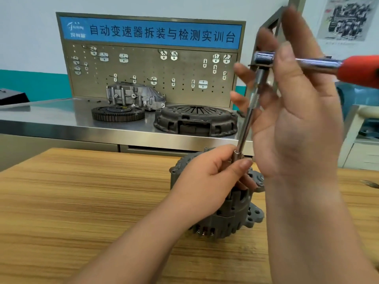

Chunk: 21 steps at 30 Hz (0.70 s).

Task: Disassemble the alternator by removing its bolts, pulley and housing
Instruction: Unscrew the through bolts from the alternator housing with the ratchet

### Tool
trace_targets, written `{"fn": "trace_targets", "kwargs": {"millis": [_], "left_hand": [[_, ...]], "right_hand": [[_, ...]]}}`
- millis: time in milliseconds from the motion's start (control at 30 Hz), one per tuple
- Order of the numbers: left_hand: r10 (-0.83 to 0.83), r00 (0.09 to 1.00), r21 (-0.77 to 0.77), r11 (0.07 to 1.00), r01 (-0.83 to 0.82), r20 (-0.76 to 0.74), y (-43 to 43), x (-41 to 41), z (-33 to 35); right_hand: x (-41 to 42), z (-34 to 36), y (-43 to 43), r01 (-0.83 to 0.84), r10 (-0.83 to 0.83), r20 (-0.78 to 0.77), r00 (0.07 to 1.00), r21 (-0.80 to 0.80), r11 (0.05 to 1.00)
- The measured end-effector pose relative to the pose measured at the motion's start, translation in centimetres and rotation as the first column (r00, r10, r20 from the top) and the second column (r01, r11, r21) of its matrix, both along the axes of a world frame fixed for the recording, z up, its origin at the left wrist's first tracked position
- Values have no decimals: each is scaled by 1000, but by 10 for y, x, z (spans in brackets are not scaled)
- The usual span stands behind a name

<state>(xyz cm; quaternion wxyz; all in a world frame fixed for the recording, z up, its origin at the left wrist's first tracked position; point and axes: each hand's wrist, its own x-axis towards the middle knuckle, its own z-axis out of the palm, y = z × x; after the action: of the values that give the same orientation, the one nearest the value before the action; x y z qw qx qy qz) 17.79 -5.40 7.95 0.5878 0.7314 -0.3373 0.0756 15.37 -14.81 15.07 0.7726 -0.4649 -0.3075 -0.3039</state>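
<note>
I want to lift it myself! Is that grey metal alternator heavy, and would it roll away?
Probably heavy for its size: the ribbed grey metal alternator looks like thick cast metal. It likely won't bend. It might rock or roll, since its body is round.

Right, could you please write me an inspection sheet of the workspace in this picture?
Surface: wooden table, bearing the alternator.
Job's things: alternator; socket on an extension bar under a red-handled ratchet, above the alternator's top; contact hidden.
Clutter: small dark item at the table's right edge, too unclear to name.
Grippers: left hand pinches the socket; right hand, fingers spread and mostly straight, rests against the extension bar and ratchet.
Cables: nothing seen.
Surroundings: steel bench behind with a toothed flywheel, clutch cover and aluminium housing; pegboard with hooks; wall poster.
</note>
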Motion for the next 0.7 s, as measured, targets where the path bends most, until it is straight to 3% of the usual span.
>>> {"fn": "trace_targets", "kwargs": {"millis": [100,300,533,700], "left_hand": [[-1,1000,17,1000,1,16,1,0,0],[-43,999,37,998,42,23,3,-4,3],[27,999,62,998,-28,22,2,-3,3],[-64,998,14,998,64,7,2,-5,2]], "right_hand": [[1,0,1,3,-2,27,1000,-30,1000],[3,-1,-2,-160,166,-164,972,51,986],[1,1,0,35,-27,106,994,-79,996],[4,1,-4,-130,129,-121,984,-4,992]]}}
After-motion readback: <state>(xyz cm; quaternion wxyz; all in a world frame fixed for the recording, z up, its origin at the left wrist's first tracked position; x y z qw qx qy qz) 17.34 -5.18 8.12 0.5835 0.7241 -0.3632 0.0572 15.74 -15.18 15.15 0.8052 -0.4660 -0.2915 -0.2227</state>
